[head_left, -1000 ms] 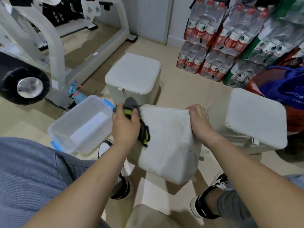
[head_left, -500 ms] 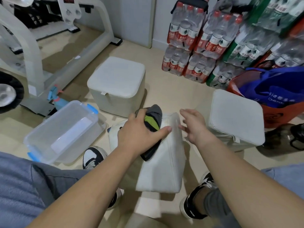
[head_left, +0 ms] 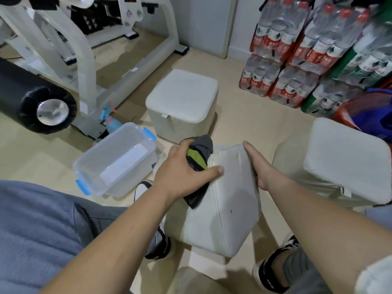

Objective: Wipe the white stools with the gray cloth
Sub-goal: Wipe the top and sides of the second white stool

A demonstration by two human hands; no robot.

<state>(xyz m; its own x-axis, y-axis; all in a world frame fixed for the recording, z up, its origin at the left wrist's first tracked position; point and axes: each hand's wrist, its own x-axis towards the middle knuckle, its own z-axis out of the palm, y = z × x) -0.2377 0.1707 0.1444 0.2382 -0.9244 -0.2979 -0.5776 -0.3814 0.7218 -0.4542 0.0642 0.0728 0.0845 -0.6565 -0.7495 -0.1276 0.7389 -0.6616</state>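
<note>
Clutching gray cloth (head_left: 201,156) at tilted stool (head_left: 233,200) edge, left hand (head_left: 180,176); right hand (head_left: 262,169) opposite.

A: What is the floor (head_left: 250,115) like?
B: Pale and smooth, a bit shiny.
A: And at the back?
B: A light wall (head_left: 240,28). Packs of water bottles (head_left: 297,60) are piled up on the right.
A: And on the left?
B: A big white machine frame (head_left: 170,28) with a black roller (head_left: 19,96). A clear plastic box (head_left: 99,145) sits on the floor nearby.
</note>
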